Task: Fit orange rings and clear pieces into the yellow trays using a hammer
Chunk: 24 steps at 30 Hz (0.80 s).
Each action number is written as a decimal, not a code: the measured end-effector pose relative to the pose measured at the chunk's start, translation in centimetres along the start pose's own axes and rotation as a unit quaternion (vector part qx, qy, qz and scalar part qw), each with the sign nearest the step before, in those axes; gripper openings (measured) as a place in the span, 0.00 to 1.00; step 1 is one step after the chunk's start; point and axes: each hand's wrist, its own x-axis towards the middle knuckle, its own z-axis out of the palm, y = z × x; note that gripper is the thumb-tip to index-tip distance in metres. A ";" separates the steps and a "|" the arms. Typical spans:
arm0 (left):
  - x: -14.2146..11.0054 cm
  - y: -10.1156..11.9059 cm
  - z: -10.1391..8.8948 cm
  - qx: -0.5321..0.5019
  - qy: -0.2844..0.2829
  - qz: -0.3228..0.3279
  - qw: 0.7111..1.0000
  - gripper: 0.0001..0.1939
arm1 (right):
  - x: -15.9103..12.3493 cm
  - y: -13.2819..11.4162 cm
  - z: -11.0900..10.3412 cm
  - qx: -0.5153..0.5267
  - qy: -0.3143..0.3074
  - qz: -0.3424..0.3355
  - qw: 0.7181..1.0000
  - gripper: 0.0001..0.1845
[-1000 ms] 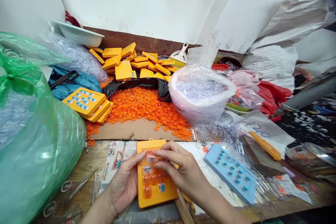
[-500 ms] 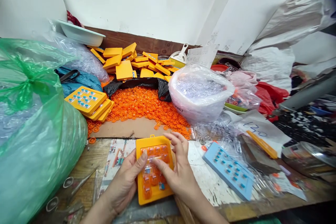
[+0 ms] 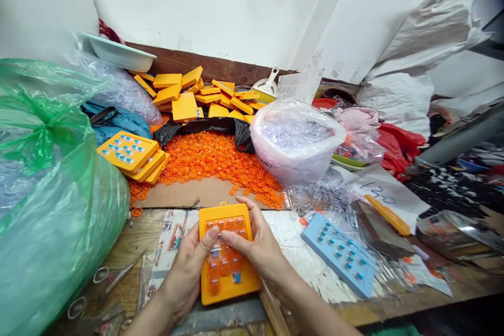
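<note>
At lower centre, a yellow panel [image 3: 246,273] with orange pieces is held between left hand [image 3: 188,262] and right hand [image 3: 262,244], thumbs pressing its face. Orange rings [image 3: 208,155] heap beyond; a blue panel [image 3: 340,254] lies lower right.

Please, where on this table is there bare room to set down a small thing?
The brown cardboard strip is bare between the heaped small orange plastic rings and the yellow plastic case. The stained white sheet is mostly bare between the right hand and the light-blue plastic panel. Clear plastic pieces crowd the area beyond that panel.
</note>
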 end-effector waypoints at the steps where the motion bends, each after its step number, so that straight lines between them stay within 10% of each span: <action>1: 0.1 0.2 0.0 -0.021 -0.002 -0.014 1.000 0.28 | 0.7 -1.0 -0.6 -0.038 -0.016 -0.002 0.999 0.33; 8: 0.9 0.9 -0.5 -0.087 0.050 -0.079 0.992 0.23 | 12.1 -8.7 -8.8 -0.329 0.173 -0.112 0.922 0.24; 12: 1.1 1.0 -0.7 -0.116 0.045 -0.106 0.986 0.24 | 17.5 -8.6 -12.0 -0.465 0.139 -0.046 0.873 0.17; 24: 0.6 1.2 -0.9 -0.086 0.007 -0.097 0.992 0.32 | 17.8 -7.3 -11.8 -0.600 0.118 -0.002 0.791 0.15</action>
